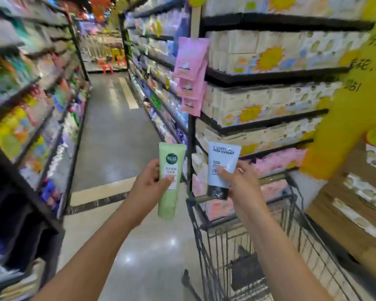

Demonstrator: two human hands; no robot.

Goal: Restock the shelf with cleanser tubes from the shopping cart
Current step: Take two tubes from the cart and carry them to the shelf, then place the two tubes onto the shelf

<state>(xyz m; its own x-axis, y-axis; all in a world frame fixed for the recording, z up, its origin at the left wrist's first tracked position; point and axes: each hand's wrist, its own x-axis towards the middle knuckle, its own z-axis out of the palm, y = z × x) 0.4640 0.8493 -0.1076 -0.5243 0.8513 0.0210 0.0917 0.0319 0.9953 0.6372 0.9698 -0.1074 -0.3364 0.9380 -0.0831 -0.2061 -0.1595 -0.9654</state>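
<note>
Left hand (149, 181) gripping green tube (170, 180), right hand (240, 183) gripping pale blue tube (223, 164), above shopping cart (269, 246)

Pale green tube (169, 181), light blue tube (222, 168) with black cap, pink hanging packets (191, 74).

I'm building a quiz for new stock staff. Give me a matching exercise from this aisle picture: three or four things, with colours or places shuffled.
Things:
1. tube in left hand
2. tube in right hand
3. shopping cart
4. hanging packets

Matches:
A. pink
B. pale green
C. low on the right, behind the right arm
D. light blue with black cap

Pairs: 1-B, 2-D, 3-C, 4-A
</note>
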